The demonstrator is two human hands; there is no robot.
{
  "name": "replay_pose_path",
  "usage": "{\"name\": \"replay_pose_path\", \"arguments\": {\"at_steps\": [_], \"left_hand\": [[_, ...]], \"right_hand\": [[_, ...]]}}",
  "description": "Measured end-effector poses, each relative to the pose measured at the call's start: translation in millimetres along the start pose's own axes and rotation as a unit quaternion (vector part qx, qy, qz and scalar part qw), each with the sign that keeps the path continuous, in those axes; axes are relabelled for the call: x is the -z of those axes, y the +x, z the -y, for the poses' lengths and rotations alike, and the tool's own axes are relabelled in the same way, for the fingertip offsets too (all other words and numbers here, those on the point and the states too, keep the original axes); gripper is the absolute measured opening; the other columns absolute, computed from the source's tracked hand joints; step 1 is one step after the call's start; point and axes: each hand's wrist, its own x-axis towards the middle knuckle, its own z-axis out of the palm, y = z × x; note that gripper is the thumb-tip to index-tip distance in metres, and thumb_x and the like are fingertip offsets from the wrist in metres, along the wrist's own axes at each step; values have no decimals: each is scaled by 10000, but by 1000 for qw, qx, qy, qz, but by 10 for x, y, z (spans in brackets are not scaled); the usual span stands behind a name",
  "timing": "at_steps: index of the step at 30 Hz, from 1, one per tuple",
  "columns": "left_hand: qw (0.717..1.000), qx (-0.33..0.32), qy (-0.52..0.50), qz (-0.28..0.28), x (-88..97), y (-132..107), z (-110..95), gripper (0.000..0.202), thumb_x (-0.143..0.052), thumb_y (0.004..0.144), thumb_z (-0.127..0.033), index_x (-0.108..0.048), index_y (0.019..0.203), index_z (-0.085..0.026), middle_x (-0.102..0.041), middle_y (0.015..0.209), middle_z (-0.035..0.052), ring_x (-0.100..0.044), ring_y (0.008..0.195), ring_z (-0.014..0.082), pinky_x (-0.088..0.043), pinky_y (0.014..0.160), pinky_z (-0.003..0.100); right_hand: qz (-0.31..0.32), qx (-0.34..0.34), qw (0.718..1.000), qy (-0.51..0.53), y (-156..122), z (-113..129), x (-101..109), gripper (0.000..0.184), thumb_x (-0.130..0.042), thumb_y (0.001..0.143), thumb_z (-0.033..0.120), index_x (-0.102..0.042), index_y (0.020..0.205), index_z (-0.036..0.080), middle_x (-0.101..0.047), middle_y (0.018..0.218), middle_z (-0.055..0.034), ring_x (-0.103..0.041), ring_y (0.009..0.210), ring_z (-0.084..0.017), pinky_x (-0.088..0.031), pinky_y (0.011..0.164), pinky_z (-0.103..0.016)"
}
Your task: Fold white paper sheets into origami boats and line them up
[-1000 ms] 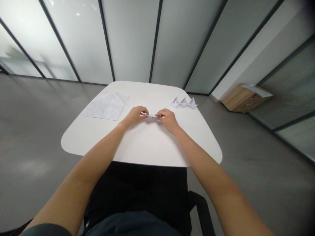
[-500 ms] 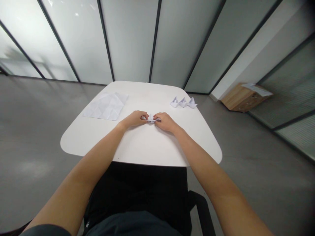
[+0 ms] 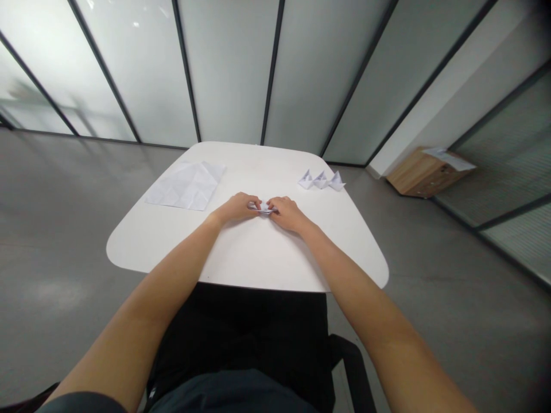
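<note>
Between my hands, over the middle of the white table, is a small folded paper boat (image 3: 265,209). My left hand (image 3: 241,207) pinches its left end with thumb and fingers. At the opposite end my right hand (image 3: 286,212) is closed on the paper in the same way. The fingers cover both ends, so only the centre of the boat shows. Three finished-looking paper boats (image 3: 320,180) stand in a row toward the right far side.
Creased sheets of white paper (image 3: 185,186) lie flat at the table's left. The white table (image 3: 258,258) has rounded corners. A chair armrest (image 3: 350,355) is below right. A wooden cabinet (image 3: 424,172) stands on the floor by the frosted glass wall (image 3: 228,69).
My right fingers have shifted slightly inward along the boat, and its raised middle shows a little less. The other boats and the sheets have stayed in place.
</note>
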Motion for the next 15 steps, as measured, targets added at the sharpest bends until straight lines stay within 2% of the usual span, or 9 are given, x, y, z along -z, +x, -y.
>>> {"name": "replay_pose_path", "arguments": {"at_steps": [6, 15], "left_hand": [[999, 42, -1, -6, 64, -7, -36, 201, -808, 858, -378, -859, 1038, -304, -832, 1180, -9, -753, 1092, 220, -524, 1007, 301], [995, 49, 82, -4, 104, -2, -67, 194, -786, 893, -416, -886, 1016, -305, -847, 1009, 27, -752, 951, 227, -530, 940, 310]], "right_hand": [[-8, 4, 1000, 10, 13, -98, 26, 174, -705, 947, 221, -814, 1082, 231, -781, 1190, -72, -668, 1117, -249, -466, 1040, -356], [3, 27, 999, 36, -37, -157, 126, 186, -740, 985, 329, -871, 1109, 284, -822, 1152, -43, -718, 1046, -228, -490, 975, -315]]}}
